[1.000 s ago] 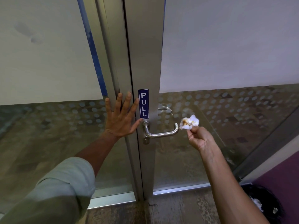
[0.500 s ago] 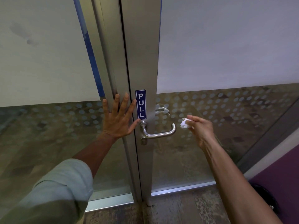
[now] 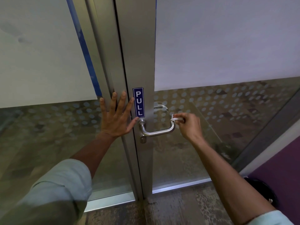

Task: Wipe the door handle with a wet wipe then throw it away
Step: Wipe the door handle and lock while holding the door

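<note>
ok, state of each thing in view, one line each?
door: closed
door handle: level, not pressed
wet wipe: crumpled, pinched against the handle's outer end
right hand: holding the wipe
left hand: open, flat on the frame
bin: open, mostly out of frame

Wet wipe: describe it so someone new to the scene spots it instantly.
Find the metal door frame with the blue PULL sign. Below it, follow the steel door handle to its far end. The wet wipe, pinched in the right hand, is the only small crumpled white thing there.
</note>
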`<action>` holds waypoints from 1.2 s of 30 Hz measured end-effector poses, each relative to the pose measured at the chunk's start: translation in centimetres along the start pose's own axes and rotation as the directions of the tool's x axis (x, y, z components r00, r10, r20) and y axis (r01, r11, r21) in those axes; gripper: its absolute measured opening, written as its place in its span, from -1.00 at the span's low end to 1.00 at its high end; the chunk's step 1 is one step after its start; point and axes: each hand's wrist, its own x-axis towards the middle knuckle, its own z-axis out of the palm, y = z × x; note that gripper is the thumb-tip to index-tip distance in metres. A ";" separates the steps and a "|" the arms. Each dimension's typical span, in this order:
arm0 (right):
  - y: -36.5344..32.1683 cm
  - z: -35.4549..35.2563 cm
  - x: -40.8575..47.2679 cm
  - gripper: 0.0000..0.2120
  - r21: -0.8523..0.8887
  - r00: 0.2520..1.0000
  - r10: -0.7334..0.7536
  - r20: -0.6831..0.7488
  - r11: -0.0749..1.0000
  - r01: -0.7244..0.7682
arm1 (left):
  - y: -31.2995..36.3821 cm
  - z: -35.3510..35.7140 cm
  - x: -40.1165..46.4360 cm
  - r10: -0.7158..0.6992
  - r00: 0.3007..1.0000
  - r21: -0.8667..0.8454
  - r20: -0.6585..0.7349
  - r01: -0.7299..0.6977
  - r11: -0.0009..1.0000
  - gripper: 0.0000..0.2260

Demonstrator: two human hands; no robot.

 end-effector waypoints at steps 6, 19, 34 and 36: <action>0.2 1.9 -3.2 -0.65 -0.108 0.987 -0.159 -0.037 0.982 0.155 | 0.0 0.0 0.0 0.003 1.000 0.001 -0.004 -0.003 1.000 -0.17; 1.9 3.4 -8.6 -0.55 0.347 0.989 -0.075 -0.126 0.931 0.114 | 0.0 -0.3 0.2 0.001 1.000 0.014 -0.005 -0.001 1.000 -0.24; -1.5 7.8 -9.4 -0.62 0.833 0.673 0.503 0.542 -0.213 -0.511 | 0.1 -0.7 0.3 0.000 1.000 0.017 0.018 -0.001 1.000 -0.25; -1.5 8.4 -9.6 -0.64 0.824 0.664 0.499 0.557 -0.231 -0.517 | 0.1 -0.7 0.3 0.002 1.000 0.013 0.019 -0.002 1.000 -0.25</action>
